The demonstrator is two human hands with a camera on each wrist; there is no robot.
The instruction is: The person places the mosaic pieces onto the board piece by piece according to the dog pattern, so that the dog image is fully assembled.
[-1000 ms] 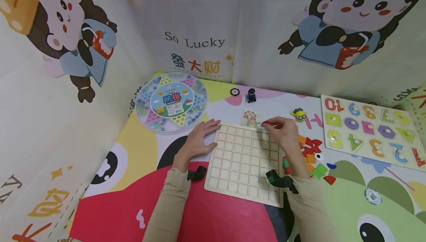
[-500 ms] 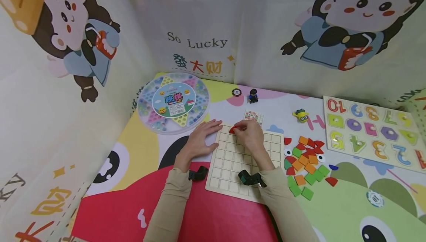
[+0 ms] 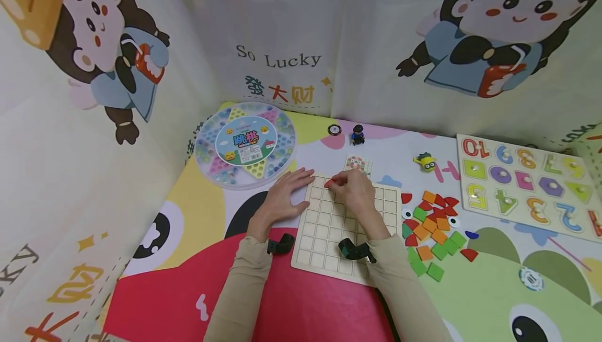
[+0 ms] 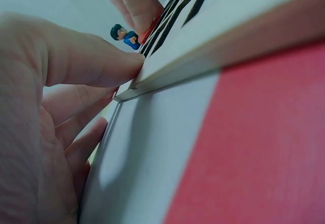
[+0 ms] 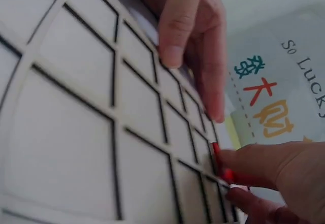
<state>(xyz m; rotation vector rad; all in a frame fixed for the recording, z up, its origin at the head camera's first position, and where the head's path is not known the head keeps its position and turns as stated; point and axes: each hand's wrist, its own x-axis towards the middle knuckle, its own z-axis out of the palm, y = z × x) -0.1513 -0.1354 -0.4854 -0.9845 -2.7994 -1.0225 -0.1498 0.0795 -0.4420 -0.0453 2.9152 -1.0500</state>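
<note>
Red piece (image 3: 327, 184) pinched, cloth (image 3: 364, 44) beyond reads "So Lucky".

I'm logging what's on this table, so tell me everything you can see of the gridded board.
The gridded board is a thin, pale, wood-looking panel with light strips dividing it into rows of square cells, edged by dark lines in the right wrist view. It lies flat on the patterned cloth, slightly turned in the head view. The left hand's thumb touches its left edge; the right hand pinches a red piece at its far row. The right arm hides part of it.
</note>
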